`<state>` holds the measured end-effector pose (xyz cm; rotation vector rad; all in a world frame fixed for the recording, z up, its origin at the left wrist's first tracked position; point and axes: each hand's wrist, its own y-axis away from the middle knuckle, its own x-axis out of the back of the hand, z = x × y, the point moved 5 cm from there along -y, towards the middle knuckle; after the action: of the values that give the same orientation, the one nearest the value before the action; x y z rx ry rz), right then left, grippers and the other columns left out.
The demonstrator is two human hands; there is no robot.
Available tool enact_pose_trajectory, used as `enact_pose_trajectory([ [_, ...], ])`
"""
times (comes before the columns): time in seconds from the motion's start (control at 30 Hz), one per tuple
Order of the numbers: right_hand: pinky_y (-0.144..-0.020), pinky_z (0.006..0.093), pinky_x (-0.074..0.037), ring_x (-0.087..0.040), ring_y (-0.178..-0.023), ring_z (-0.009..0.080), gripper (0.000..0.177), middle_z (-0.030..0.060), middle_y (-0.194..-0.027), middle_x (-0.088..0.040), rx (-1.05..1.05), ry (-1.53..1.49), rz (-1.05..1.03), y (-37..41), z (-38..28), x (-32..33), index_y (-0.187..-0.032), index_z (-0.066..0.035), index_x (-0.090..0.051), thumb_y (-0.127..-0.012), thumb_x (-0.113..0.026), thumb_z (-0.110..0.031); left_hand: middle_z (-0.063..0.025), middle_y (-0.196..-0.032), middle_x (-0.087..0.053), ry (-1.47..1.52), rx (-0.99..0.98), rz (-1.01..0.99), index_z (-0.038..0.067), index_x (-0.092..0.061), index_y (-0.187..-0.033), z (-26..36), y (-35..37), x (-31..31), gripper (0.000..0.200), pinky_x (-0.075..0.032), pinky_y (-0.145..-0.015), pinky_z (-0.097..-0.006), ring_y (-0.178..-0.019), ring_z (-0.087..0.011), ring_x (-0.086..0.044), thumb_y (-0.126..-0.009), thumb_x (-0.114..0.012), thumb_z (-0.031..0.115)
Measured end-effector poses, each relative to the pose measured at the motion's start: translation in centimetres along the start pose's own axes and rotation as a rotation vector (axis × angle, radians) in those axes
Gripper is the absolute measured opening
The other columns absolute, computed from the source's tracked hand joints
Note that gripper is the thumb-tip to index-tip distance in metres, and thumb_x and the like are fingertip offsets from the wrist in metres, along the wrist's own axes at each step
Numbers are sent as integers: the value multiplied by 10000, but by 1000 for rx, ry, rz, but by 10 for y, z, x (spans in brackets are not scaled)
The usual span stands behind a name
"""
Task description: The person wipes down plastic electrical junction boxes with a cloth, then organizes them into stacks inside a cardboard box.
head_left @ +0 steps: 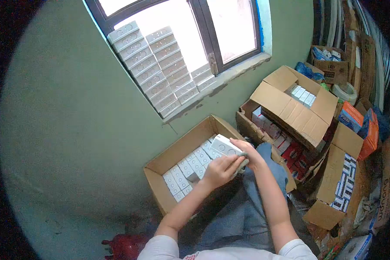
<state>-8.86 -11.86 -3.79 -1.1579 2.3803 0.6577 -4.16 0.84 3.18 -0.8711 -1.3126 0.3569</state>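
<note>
My left hand (221, 170) and my right hand (248, 153) together grip a white plastic junction box (223, 146) with round knock-out marks on its face. They hold it just above the right end of an open cardboard box (184, 146) on the floor. Rows of the same white boxes (187, 169) fill that carton. My knee in blue jeans (264, 158) lies under the right hand.
Two tall stacks of white boxes (154, 65) lean on the window sill against the green wall. More open cartons (292, 106) of packaged goods crowd the right side, with another carton (340, 180) near my right leg. A red object (123, 246) sits by my left elbow.
</note>
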Motion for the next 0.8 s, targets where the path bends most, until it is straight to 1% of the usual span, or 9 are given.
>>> enact_pose_trajectory([
  [0.03, -696, 301, -507, -622, -850, 152, 399, 61, -970, -644, 19, 20, 24, -2, 3, 4, -1117, -28, -620, -895, -631, -360, -92, -1002, -626, -45, -41, -62, 47, -660, -1097, 3, 0, 0, 377, -541, -644, -354, -766, -254, -646, -720, -646, 51],
  [0.07, -660, 291, -507, -626, -800, 140, 359, 42, -926, -648, -15, -18, 52, -4, 8, 7, -1070, -50, -637, -898, -627, -364, -101, -1002, -623, -43, -6, 29, 72, -654, -1105, -7, 2, -2, 376, -539, -634, -364, -759, -249, -646, -729, -639, 68],
  [0.2, -595, 262, -496, -625, -724, 108, 305, 9, -881, -654, -46, -167, 99, -19, 23, 14, -1002, -96, -643, -888, -634, -379, -118, -1017, -626, -65, 421, 97, 136, -625, -1169, -36, -5, 6, 494, -543, -666, -383, -805, -297, -651, -685, -655, 40],
  [0.3, -619, 291, -510, -632, -730, 148, 338, 39, -887, -659, -66, -149, 174, -26, 33, 29, -1020, -80, -637, -873, -648, -384, -121, -1040, -633, 56, 330, 59, 117, -625, -1169, -11, 1, -11, 509, -546, -690, -386, -848, -303, -654, -669, -666, 37],
  [0.33, -649, 324, -516, -638, -756, 194, 355, 67, -888, -658, -85, -165, 194, -17, 25, 22, -1030, -65, -630, -864, -655, -378, -124, -1052, -639, 63, 252, 4, 104, -625, -1170, -1, 3, -17, 502, -548, -701, -379, -865, -297, -658, -673, -659, 38],
  [0.43, -685, 353, -518, -638, -792, 229, 370, 86, -902, -657, -105, -301, 90, -26, 29, 19, -1039, -51, -625, -862, -656, -374, -122, -1051, -640, 20, 156, -26, 95, -629, -1163, 3, -1, -19, 493, -547, -700, -374, -859, -296, -657, -674, -656, 40],
  [0.47, -703, 337, -523, -639, -814, 206, 346, 74, -919, -656, -155, -245, 139, -21, 30, 26, -1042, -56, -625, -881, -637, -362, -113, -1048, -635, 29, 196, 4, 90, -631, -1156, -4, -3, -17, 459, -544, -689, -372, -846, -294, -656, -699, -645, 43],
  [0.6, -664, 332, -539, -654, -752, 149, 289, 24, -864, -681, -39, -265, 145, -21, 23, 18, -976, -111, -649, -907, -596, -386, -100, -1038, -623, -101, 453, 128, 97, -631, -1158, -34, -8, -3, 436, -538, -676, -391, -825, -304, -650, -726, -640, 34],
  [0.8, -647, 327, -522, -638, -787, 160, 287, 42, -924, -650, -58, -302, 143, -19, 20, 20, -1024, -87, -629, -886, -634, -340, -108, -1039, -638, 35, 192, 22, 95, -653, -1114, -12, -3, -12, 401, -556, -678, -365, -816, -296, -668, -717, -655, 40],
])
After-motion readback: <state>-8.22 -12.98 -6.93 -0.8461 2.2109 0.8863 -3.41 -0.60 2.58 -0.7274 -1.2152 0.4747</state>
